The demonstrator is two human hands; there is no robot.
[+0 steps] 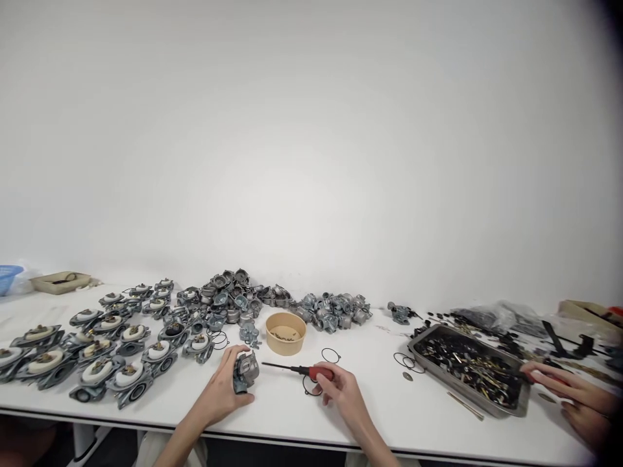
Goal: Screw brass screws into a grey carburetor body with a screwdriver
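Observation:
My left hand (224, 387) is closed around a grey metal carburetor (247, 370), held at the table's front. In my right hand (341, 391) is a screwdriver (311, 371) with a red handle and a dark shaft. Its tip points left toward the carburetor, with a small gap between them. Behind both hands stands a round tan paper bowl (286, 334) with small screws in its bottom. One thin black rubber ring (331, 355) lies beyond the screwdriver, and another shows partly behind its handle.
Carburetor bodies with white floats (97, 370) cover the table's left side. Piles of grey metal parts (341, 311) lie along the wall. At right, a metal tray (516, 410) holds dark and brass-coloured small parts. Another person's hand (569, 386) holds a red-handled tool over it.

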